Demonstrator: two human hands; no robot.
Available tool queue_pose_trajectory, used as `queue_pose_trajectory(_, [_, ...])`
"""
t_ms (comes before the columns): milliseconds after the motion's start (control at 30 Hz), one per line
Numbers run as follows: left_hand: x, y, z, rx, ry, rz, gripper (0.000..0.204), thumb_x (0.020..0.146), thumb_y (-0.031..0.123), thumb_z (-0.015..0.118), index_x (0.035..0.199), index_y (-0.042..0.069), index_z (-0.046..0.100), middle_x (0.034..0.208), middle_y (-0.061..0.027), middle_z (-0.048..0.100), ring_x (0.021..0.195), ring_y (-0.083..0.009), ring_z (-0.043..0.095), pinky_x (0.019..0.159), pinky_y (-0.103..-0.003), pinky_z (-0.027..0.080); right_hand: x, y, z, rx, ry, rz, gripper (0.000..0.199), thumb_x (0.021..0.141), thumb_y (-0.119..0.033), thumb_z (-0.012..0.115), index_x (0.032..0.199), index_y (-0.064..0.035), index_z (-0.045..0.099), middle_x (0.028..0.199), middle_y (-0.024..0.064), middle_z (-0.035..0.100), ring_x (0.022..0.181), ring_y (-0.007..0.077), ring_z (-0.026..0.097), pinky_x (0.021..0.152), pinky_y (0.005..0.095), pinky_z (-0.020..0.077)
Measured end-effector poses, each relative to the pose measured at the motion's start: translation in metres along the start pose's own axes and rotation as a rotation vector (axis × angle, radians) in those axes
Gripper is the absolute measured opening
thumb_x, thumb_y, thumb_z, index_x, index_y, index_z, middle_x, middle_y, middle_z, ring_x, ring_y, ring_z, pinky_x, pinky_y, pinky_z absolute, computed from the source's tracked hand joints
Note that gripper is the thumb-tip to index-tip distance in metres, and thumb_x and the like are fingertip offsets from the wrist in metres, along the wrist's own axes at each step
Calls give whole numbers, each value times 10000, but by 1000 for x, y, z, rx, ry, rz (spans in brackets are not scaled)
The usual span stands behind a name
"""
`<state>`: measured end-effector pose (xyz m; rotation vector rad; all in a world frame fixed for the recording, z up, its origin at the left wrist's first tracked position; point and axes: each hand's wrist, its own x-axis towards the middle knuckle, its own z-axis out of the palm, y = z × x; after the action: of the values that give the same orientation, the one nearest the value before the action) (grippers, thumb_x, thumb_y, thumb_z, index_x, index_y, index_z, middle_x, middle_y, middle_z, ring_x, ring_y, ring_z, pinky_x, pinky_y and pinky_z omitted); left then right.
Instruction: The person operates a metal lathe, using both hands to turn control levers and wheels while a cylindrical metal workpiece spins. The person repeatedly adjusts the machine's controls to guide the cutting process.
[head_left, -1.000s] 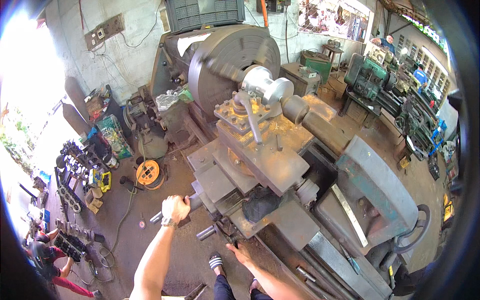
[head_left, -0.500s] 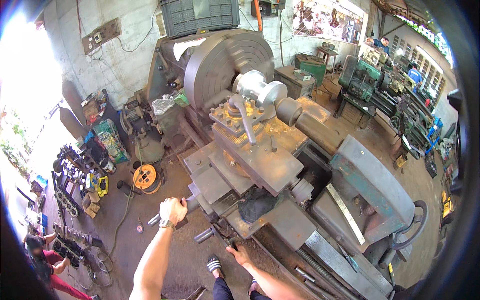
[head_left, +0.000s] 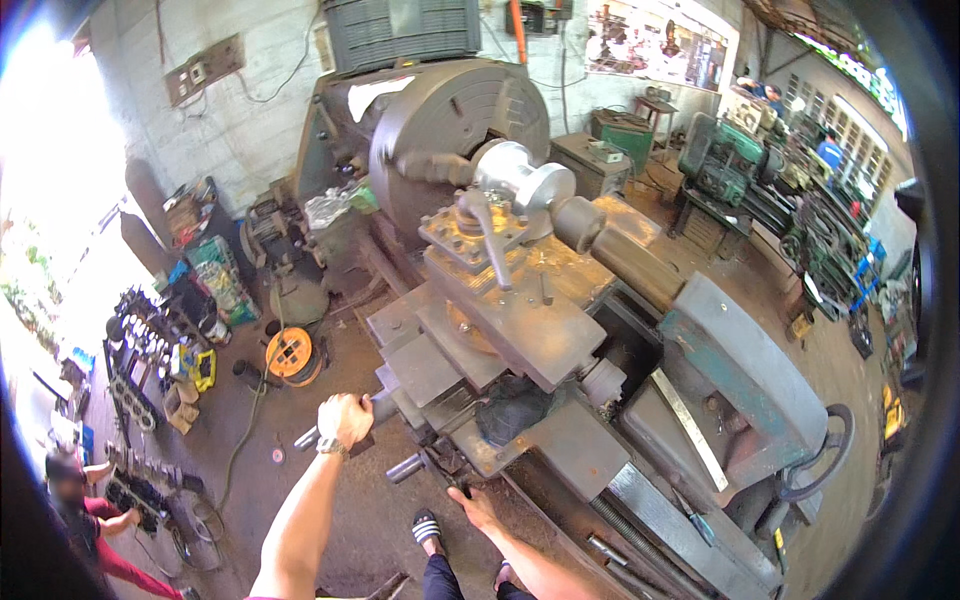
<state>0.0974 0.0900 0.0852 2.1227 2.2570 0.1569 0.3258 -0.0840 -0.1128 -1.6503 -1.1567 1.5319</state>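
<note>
Head view: left hand [head_left: 345,418] fingers wrapped round crank handle [head_left: 312,436]; right hand [head_left: 476,503] fingers loose on lathe apron [head_left: 545,450].

Left hand [head_left: 345,417]: bare, with a metal-banded wristwatch at the wrist.
Right hand [head_left: 478,507]: bare, nothing worn.
Forearms: both were unsleeved.
Legs: dark trousers.
Feet: black sandals [head_left: 426,527] with white stripes.
</note>
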Motion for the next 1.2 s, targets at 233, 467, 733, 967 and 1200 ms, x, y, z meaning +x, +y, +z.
queue_pose_trajectory(233, [-3, -1, -2, -15, -78, -69, 468, 878, 388, 470, 752, 10, 715, 822, -211, 686, 863, -356, 657, 801, -448, 486, 1, 42, 4, 151, 23, -218, 676, 821, -571, 631, 1174, 5, 611, 1138, 191, 655, 1100, 307, 600, 932, 380, 436])
queue_pose_trajectory(467, [-4, -1, 0, 8, 17, -15, 460, 873, 382, 499, 710, -1, 696, 763, -219, 670, 755, -377, 661, 739, -449, 520, 13, 32, 9, 112, -33, -41, 783, 796, -632, 607, 1239, 14, 573, 1220, 220, 609, 1191, 330, 546, 992, 391, 403])
queue_pose_trajectory(733, [-2, 1, 0, 19, -54, -54, 420, 861, 360, 496, 723, 24, 708, 813, -200, 685, 849, -345, 657, 791, -445, 484, 2, 22, 7, 141, 26, -119, 727, 795, -592, 651, 1188, 18, 610, 1163, 214, 643, 1114, 325, 598, 935, 367, 446])
queue_pose_trajectory(967, [-3, 2, 3, 0, -9, -37, 399, 856, 346, 507, 723, 26, 705, 787, -196, 681, 821, -351, 657, 787, -450, 487, -4, -8, 6, -110, 95, 193, 686, 792, -571, 660, 1177, -4, 619, 1127, 209, 657, 1100, 318, 613, 925, 376, 455])
queue_pose_trajectory(1200, [0, 1, 3, -1, 25, -15, 414, 862, 358, 516, 722, 13, 698, 779, -204, 674, 784, -367, 657, 758, -447, 507, -11, -28, -5, -53, -8, 200, 811, 748, -708, 613, 1133, 5, 645, 1113, 234, 654, 1125, 342, 597, 930, 395, 459])
